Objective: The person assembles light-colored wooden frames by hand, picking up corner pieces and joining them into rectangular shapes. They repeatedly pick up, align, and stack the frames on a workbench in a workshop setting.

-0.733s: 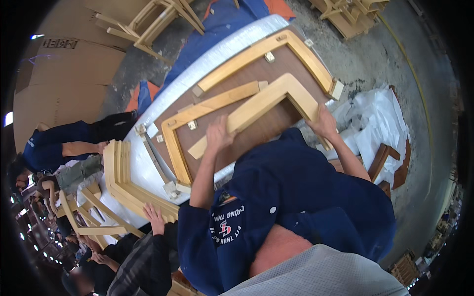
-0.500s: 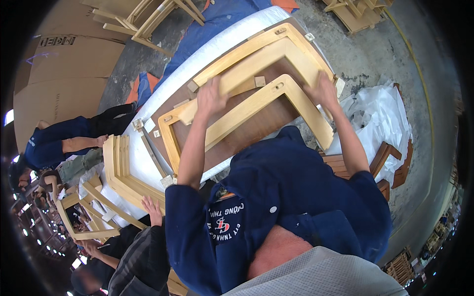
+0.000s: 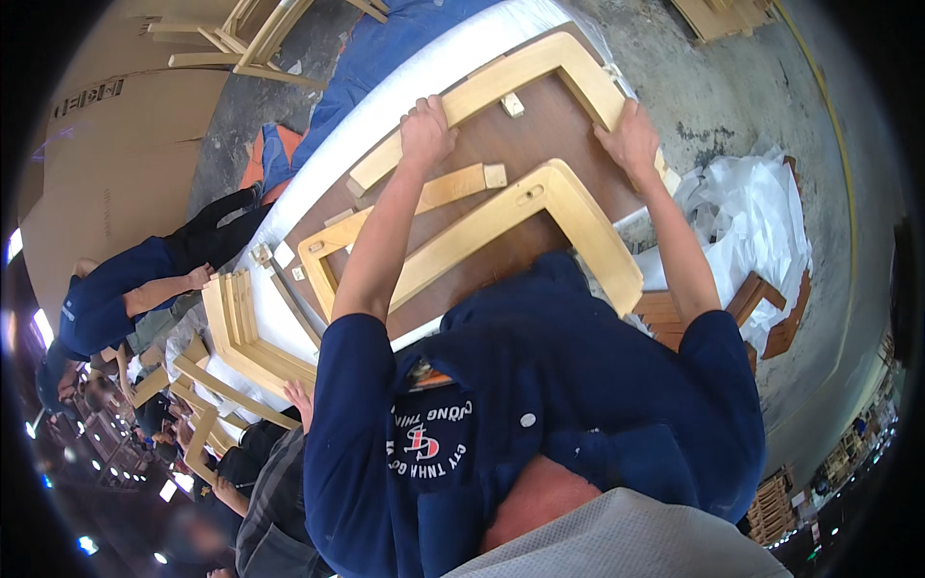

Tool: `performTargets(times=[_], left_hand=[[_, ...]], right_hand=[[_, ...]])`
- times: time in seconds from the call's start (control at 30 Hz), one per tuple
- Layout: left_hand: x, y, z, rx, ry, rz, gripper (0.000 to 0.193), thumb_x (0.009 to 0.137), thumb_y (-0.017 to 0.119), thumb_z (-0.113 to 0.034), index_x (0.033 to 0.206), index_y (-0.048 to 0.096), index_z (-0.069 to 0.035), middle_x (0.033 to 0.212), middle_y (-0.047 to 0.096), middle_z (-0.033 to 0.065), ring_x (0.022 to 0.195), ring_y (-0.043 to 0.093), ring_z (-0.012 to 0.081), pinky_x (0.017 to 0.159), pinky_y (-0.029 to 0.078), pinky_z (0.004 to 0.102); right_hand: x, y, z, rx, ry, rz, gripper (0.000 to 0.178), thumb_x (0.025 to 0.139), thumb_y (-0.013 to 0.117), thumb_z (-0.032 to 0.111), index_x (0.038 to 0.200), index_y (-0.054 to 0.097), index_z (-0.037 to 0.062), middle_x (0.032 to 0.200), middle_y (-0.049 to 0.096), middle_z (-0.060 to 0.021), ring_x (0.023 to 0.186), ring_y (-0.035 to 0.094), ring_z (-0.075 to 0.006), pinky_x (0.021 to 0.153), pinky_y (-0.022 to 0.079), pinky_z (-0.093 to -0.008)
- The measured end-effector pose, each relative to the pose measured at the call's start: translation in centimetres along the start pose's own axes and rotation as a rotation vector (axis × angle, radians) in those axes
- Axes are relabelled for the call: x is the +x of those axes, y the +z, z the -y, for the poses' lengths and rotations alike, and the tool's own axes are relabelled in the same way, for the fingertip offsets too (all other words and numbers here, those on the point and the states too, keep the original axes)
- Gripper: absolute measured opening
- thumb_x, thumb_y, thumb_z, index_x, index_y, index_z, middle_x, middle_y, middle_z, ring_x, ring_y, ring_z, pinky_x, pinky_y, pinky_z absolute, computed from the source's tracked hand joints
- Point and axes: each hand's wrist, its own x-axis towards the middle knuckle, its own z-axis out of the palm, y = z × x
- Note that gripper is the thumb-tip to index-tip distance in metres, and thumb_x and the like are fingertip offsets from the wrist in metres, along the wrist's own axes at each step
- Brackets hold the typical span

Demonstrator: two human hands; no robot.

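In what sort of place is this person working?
Probably a furniture workshop: an angled wooden frame over a brown board, a stack of similar pieces, and a co-worker beside the stack.

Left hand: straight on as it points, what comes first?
The L-shaped wooden frame piece the left hand grips; beyond, probably the far edge of the brown board, though depth is unclear.

On brown surface (image 3: 544,130): held bent wooden frame (image 3: 501,87), right leg partly covered by right hand (image 3: 631,144); near bent frame (image 3: 588,231), left end hidden behind left forearm (image 3: 381,241). Beyond surface, leftward: wooden furniture frame (image 3: 270,35), cut off by top edge. Left of surface: co-worker's head (image 3: 198,532), blurred. Well right of surface: items (image 3: 838,462), too small to identify.
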Motion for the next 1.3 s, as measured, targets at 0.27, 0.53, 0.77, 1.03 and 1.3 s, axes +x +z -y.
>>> performTargets(times=[0.27, 0.53, 0.77, 1.03, 1.3], left_hand=[[-3.0, -0.6, -1.3, -0.046, -0.025, -0.203, 0.082, 0.078, 0.074, -0.047, 0.14, 0.037, -0.007, 0.129, 0.049, 0.0199, 0.123, 0.048, 0.0407, 0.095, 0.039, 0.0669], [-20.0, -0.5, -5.4, -0.245, -0.059, -0.067, 0.076, 0.069, 0.08, -0.045, 0.128, 0.051, -0.006, 0.115, 0.053, 0.0152, 0.113, 0.052, 0.0322, 0.092, 0.04, 0.0573], [-21.6, -1.1, -5.2, -0.345, -0.025, -0.385, 0.058, 0.063, 0.083, -0.035, 0.104, 0.054, -0.006, 0.101, 0.052, 0.0107, 0.099, 0.053, 0.0277, 0.076, 0.041, 0.042], [-22.5, -16.4, 1.7, -0.972, -0.198, -0.807, 0.056, 0.069, 0.079, -0.041, 0.1, 0.058, 0.001, 0.099, 0.061, 0.0206, 0.089, 0.063, 0.0347, 0.077, 0.05, 0.0412], [-27.5, -16.0, 6.9, -1.453, -0.146, -0.828, 0.053, 0.076, 0.075, -0.035, 0.111, 0.06, 0.002, 0.104, 0.063, 0.0224, 0.097, 0.063, 0.0331, 0.083, 0.051, 0.0392]], right_hand=[[-0.2, 1.0, 0.3, -0.01, -0.163, -0.233, 0.077, 0.079, 0.072, 0.038, 0.134, 0.04, -0.0058, 0.139, 0.045, -0.0269, 0.127, 0.045, -0.0428, 0.105, 0.038, -0.0492], [-9.6, -1.0, -1.3, 0.322, -0.15, -0.222, 0.063, 0.086, 0.07, 0.031, 0.132, 0.047, -0.0054, 0.135, 0.047, -0.0244, 0.126, 0.045, -0.0406, 0.108, 0.035, -0.0463], [-15.8, -12.4, 7.2, 0.669, -0.38, 0.128, 0.055, 0.09, 0.067, 0.017, 0.137, 0.046, -0.0023, 0.133, 0.054, -0.0189, 0.124, 0.053, -0.0295, 0.106, 0.041, -0.0413], [-22.5, -8.2, 18.8, 1.027, -0.611, 0.775, 0.093, 0.081, 0.076, 0.039, 0.148, 0.028, -0.0042, 0.147, 0.038, -0.0216, 0.137, 0.039, -0.0331, 0.111, 0.036, -0.0478], [-18.9, -6.6, 27.8, 0.955, -0.631, 0.57, 0.051, 0.082, 0.075, 0.016, 0.125, 0.055, -0.001, 0.102, 0.064, -0.0098, 0.092, 0.062, -0.0166, 0.08, 0.051, -0.0295]])
